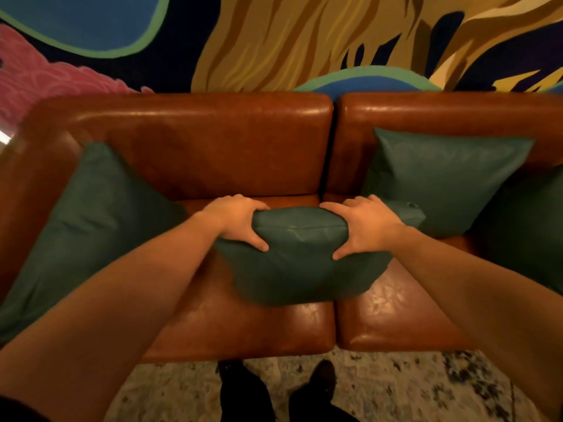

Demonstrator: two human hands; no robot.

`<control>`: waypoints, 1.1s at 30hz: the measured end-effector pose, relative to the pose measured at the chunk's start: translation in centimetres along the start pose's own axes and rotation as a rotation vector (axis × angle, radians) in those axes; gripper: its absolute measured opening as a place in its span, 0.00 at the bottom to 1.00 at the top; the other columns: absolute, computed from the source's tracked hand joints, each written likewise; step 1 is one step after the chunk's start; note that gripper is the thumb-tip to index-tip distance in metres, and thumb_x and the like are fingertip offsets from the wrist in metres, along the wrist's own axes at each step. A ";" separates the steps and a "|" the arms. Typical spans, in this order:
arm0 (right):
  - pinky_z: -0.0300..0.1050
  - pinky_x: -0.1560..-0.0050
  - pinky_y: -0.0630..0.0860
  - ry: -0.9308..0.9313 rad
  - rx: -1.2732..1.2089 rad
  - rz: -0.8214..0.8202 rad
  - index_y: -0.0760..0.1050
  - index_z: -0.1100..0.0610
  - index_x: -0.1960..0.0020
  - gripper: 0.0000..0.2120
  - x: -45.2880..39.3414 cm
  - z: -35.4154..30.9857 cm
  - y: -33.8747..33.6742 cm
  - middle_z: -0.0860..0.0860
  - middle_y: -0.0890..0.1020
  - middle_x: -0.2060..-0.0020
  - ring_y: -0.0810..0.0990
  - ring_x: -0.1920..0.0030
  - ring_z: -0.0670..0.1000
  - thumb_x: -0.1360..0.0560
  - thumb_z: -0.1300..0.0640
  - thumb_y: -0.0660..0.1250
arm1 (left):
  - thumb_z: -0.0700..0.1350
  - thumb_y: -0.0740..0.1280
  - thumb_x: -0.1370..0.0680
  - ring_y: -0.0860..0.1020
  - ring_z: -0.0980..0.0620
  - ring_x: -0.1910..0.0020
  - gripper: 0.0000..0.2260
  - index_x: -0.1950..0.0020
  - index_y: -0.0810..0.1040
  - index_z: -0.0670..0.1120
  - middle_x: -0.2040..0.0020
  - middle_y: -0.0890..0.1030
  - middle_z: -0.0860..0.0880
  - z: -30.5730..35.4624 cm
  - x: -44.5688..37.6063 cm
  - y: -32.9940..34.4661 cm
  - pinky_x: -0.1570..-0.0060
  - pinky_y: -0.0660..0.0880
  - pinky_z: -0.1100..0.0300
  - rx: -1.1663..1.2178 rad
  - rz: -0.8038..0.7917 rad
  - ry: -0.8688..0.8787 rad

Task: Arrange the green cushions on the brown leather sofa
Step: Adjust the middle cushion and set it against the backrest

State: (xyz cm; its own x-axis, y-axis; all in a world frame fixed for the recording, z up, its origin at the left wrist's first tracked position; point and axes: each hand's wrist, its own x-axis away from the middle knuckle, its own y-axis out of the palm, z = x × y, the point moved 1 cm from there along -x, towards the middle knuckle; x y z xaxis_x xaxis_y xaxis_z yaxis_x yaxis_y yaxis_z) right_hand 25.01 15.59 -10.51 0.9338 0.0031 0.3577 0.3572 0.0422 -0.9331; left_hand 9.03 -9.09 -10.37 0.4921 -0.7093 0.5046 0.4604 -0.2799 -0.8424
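A green cushion (pixel 300 263) hangs over the middle of the brown leather sofa (pixel 213 153), above the gap between the two seat pads. My left hand (pixel 240 220) grips its top left corner and my right hand (pixel 365 226) grips its top right, squeezing the upper edge. Another green cushion (pixel 91 220) leans in the sofa's left corner. A third one (pixel 441 175) stands against the right backrest, and a fourth cushion (pixel 530 233) shows at the right edge, partly cut off.
A painted mural wall (pixel 274 41) rises right behind the sofa. A speckled rug (pixel 411 388) lies in front of it, with my dark shoes (pixel 274 379) close to the seat's front edge.
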 end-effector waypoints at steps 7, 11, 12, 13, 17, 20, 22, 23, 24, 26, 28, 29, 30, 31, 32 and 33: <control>0.58 0.33 0.69 -0.033 -0.183 -0.075 0.57 0.40 0.20 0.53 -4.3 -6.5 2.0 0.49 0.76 0.31 0.74 0.32 0.56 0.39 0.23 0.70 | 0.78 0.71 0.46 0.58 0.42 0.22 0.61 0.20 0.48 0.63 0.19 0.58 0.52 -4.2 1.5 2.9 0.26 0.54 0.37 -0.132 0.017 0.021; 0.57 0.32 0.68 -0.008 -0.161 -0.027 0.54 0.41 0.18 0.54 -4.5 -7.3 3.6 0.46 0.71 0.28 0.70 0.30 0.55 0.38 0.20 0.65 | 0.74 0.75 0.48 0.55 0.42 0.21 0.66 0.20 0.41 0.61 0.18 0.55 0.53 -1.3 0.6 6.9 0.27 0.52 0.30 -0.128 0.019 0.089; 0.57 0.32 0.67 0.033 -0.150 -0.033 0.54 0.41 0.18 0.57 -4.2 -6.7 3.8 0.46 0.71 0.27 0.70 0.29 0.55 0.40 0.17 0.62 | 0.74 0.75 0.47 0.56 0.42 0.22 0.65 0.19 0.41 0.60 0.19 0.56 0.53 -1.2 0.4 7.5 0.28 0.53 0.30 -0.116 0.039 0.087; 0.58 0.31 0.67 0.088 -0.148 -0.040 0.54 0.41 0.18 0.58 -3.8 -5.6 4.2 0.46 0.71 0.27 0.70 0.29 0.56 0.42 0.15 0.59 | 0.74 0.74 0.45 0.57 0.43 0.22 0.63 0.19 0.43 0.59 0.20 0.57 0.53 -1.5 0.2 7.9 0.27 0.54 0.32 -0.103 0.075 0.082; 0.60 0.31 0.68 0.240 -0.142 -0.048 0.54 0.40 0.19 0.58 -1.5 -1.1 5.3 0.46 0.70 0.27 0.72 0.30 0.57 0.42 0.13 0.54 | 0.80 0.61 0.36 0.55 0.47 0.20 0.53 0.18 0.47 0.58 0.19 0.57 0.52 -5.9 0.9 8.5 0.22 0.48 0.43 -0.041 0.206 0.037; 0.60 0.31 0.69 0.259 -0.244 -0.073 0.54 0.39 0.19 0.51 -0.7 0.1 6.0 0.47 0.68 0.26 0.70 0.29 0.57 0.36 0.16 0.56 | 0.80 0.47 0.30 0.50 0.49 0.19 0.45 0.18 0.47 0.59 0.18 0.54 0.54 -9.7 2.3 9.5 0.21 0.44 0.48 -0.024 0.245 -0.052; 0.56 0.28 0.67 0.288 -0.452 -0.011 0.63 0.42 0.21 0.42 -0.9 0.1 6.5 0.49 0.71 0.28 0.70 0.30 0.58 0.29 0.23 0.55 | 0.79 0.42 0.29 0.48 0.49 0.18 0.42 0.19 0.49 0.61 0.17 0.52 0.54 -10.8 2.9 10.3 0.22 0.44 0.45 0.031 0.269 -0.159; 0.52 0.26 0.65 0.334 -0.596 0.063 0.69 0.46 0.23 0.37 -1.1 0.1 6.8 0.51 0.73 0.30 0.70 0.30 0.58 0.25 0.27 0.56 | 0.77 0.44 0.27 0.47 0.47 0.18 0.39 0.19 0.51 0.62 0.17 0.51 0.54 -11.1 2.9 10.7 0.22 0.45 0.44 0.100 0.285 -0.230; 0.46 0.26 0.63 0.407 -0.729 0.153 0.73 0.50 0.26 0.31 -1.3 0.1 6.9 0.53 0.75 0.32 0.72 0.30 0.58 0.22 0.33 0.58 | 0.74 0.48 0.24 0.47 0.45 0.18 0.35 0.20 0.54 0.62 0.17 0.51 0.53 -11.2 2.9 10.9 0.23 0.46 0.43 0.193 0.318 -0.307; 0.42 0.29 0.64 0.626 -0.938 0.267 0.75 0.55 0.27 0.25 -1.4 0.3 7.2 0.57 0.76 0.33 0.74 0.30 0.58 0.19 0.43 0.66 | 0.66 0.56 0.19 0.50 0.42 0.19 0.28 0.21 0.59 0.60 0.18 0.52 0.49 -11.4 2.2 11.6 0.22 0.50 0.45 0.503 0.432 -0.445; 0.48 0.28 0.69 0.843 -1.133 0.286 0.73 0.57 0.26 0.27 -1.3 0.5 7.9 0.58 0.78 0.33 0.76 0.31 0.59 0.20 0.45 0.69 | 0.57 0.63 0.19 0.60 0.42 0.22 0.30 0.19 0.58 0.53 0.20 0.60 0.44 -10.9 1.6 11.7 0.23 0.57 0.49 0.999 0.546 -0.580; 0.52 0.28 0.71 0.906 -1.224 0.304 0.74 0.59 0.27 0.27 -1.3 0.5 8.3 0.58 0.80 0.34 0.77 0.32 0.59 0.21 0.44 0.69 | 0.56 0.66 0.19 0.66 0.42 0.25 0.32 0.19 0.57 0.49 0.23 0.66 0.43 -10.6 1.5 11.7 0.25 0.62 0.50 1.240 0.581 -0.663; 0.55 0.29 0.73 0.942 -1.307 0.331 0.76 0.60 0.30 0.26 -1.3 0.4 8.5 0.58 0.82 0.36 0.79 0.34 0.59 0.21 0.44 0.69 | 0.56 0.67 0.20 0.71 0.42 0.28 0.32 0.21 0.60 0.47 0.26 0.71 0.44 -10.2 1.6 11.5 0.29 0.66 0.52 1.403 0.581 -0.743; 0.56 0.31 0.74 0.971 -1.385 0.361 0.78 0.62 0.33 0.24 -1.5 0.2 8.7 0.58 0.83 0.38 0.81 0.37 0.59 0.21 0.45 0.69 | 0.56 0.67 0.20 0.73 0.43 0.31 0.29 0.23 0.65 0.45 0.29 0.75 0.45 -9.9 1.6 11.4 0.33 0.69 0.53 1.497 0.543 -0.791; 0.54 0.33 0.76 0.994 -1.453 0.391 0.79 0.63 0.35 0.22 -1.6 -0.1 8.5 0.58 0.84 0.40 0.81 0.39 0.57 0.20 0.46 0.68 | 0.57 0.66 0.20 0.75 0.44 0.33 0.26 0.26 0.70 0.45 0.31 0.77 0.46 -9.9 1.7 11.4 0.35 0.70 0.54 1.522 0.508 -0.799; 0.51 0.35 0.76 1.016 -1.488 0.414 0.79 0.62 0.37 0.20 -1.9 -0.4 8.4 0.56 0.83 0.42 0.81 0.41 0.55 0.18 0.47 0.66 | 0.57 0.65 0.19 0.75 0.44 0.34 0.24 0.28 0.73 0.45 0.33 0.78 0.46 -9.9 1.8 11.3 0.35 0.70 0.53 1.504 0.498 -0.786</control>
State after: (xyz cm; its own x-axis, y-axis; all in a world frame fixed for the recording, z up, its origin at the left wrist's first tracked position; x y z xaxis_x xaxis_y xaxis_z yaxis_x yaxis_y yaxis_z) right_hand 26.25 15.54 -19.01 0.4042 -0.7705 0.4928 -0.6768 -0.6144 -0.4055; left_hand 7.77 -19.93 -20.87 0.7817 0.0423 0.6222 0.1654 0.9479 -0.2722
